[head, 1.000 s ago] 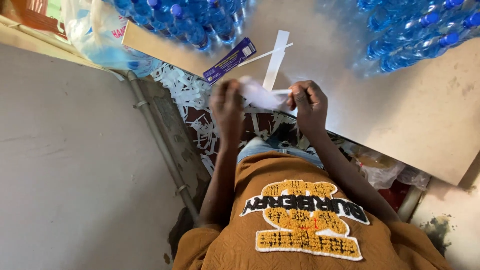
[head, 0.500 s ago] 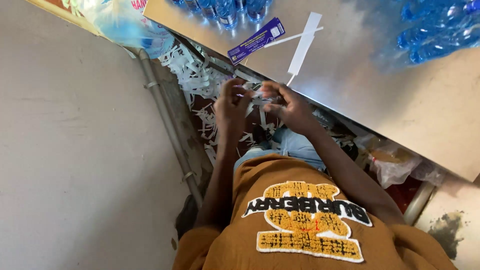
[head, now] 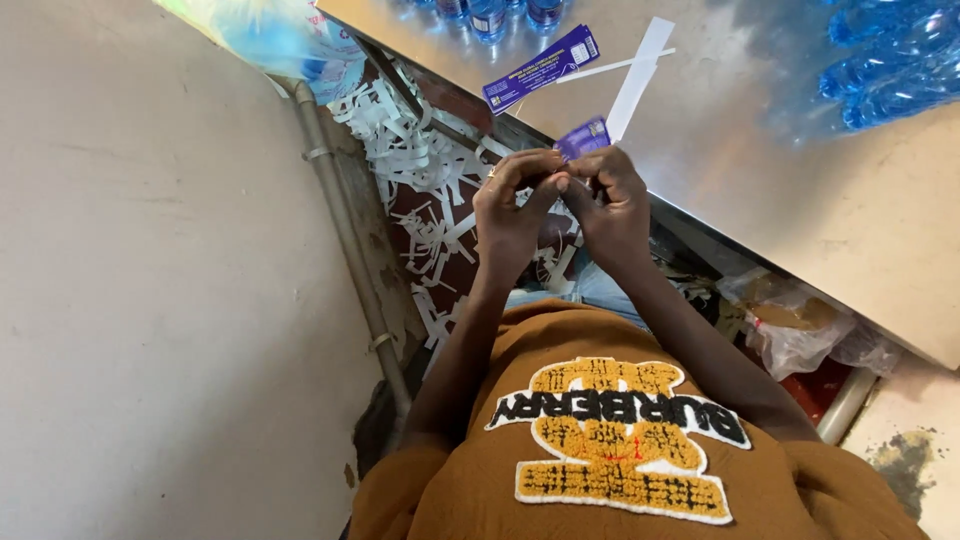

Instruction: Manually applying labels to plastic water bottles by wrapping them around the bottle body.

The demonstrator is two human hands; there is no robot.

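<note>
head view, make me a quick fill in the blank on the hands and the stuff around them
1. Both hands pinch a small ____ label.
2. A longer label of the same colour lies on the ____.
3. A white strip lies beside it, near the blue-capped ____.
4. White paper scraps litter the ____ below.

Missing: purple; table; bottles; floor

glossy purple label (head: 583, 137), smooth matt tabletop (head: 760, 170), white paper strips (head: 400, 150)

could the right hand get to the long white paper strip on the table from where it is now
Probably yes. The right hand is pinching a small purple label together with the left hand, right at the table edge. The white paper strip lies flat just beyond, with nothing between, though the hand is occupied.
</note>
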